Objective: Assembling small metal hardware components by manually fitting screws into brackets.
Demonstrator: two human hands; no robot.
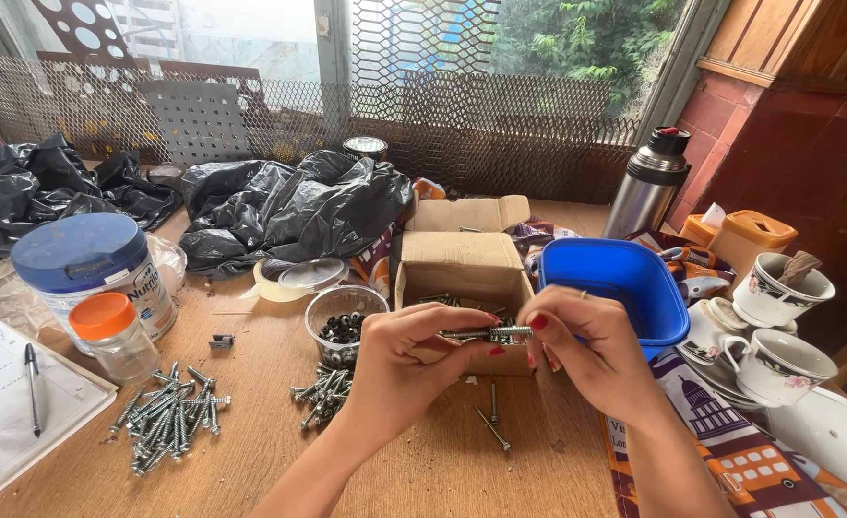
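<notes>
wooden table (423, 470), mesh-covered window (442, 86), red brick wall (788, 144), daylight.

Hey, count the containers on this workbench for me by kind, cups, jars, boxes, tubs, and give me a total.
Teacups, white with flower print: 2
Cardboard box: 1
Blue plastic tub: 1
Clear cup of nuts: 1
Jar with orange lid: 1
Large tin with blue lid: 1
Steel thermos flask: 1
Orange lidded box: 1
Total: 9
</notes>
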